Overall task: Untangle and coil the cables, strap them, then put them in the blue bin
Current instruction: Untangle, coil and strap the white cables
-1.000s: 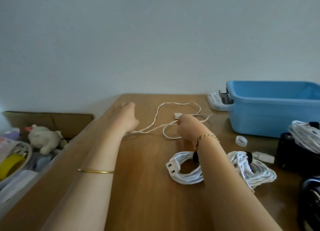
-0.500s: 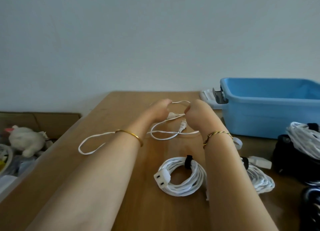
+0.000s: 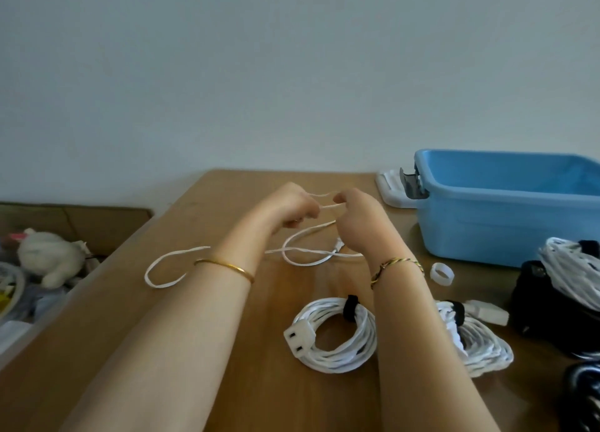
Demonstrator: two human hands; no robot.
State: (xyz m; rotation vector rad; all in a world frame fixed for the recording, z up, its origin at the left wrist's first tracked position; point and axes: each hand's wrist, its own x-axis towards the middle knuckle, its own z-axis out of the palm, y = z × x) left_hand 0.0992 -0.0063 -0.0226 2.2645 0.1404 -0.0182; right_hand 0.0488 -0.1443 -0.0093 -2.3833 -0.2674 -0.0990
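Both hands have come together at frame center since a moment ago: left hand and right hand each pinch the thin white cable between fingertips, a short loop raised between them, so coiling looks just begun. The rest trails on the table, one loop near its left edge, where it could slip off. Two strapped coils lie lower right; the blue bin stands open at right, path clear.

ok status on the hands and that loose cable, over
Left hand and right hand both pinching the loose white cable, raised over the table. Rest trails uncoiled. Blue bin open, path clear.
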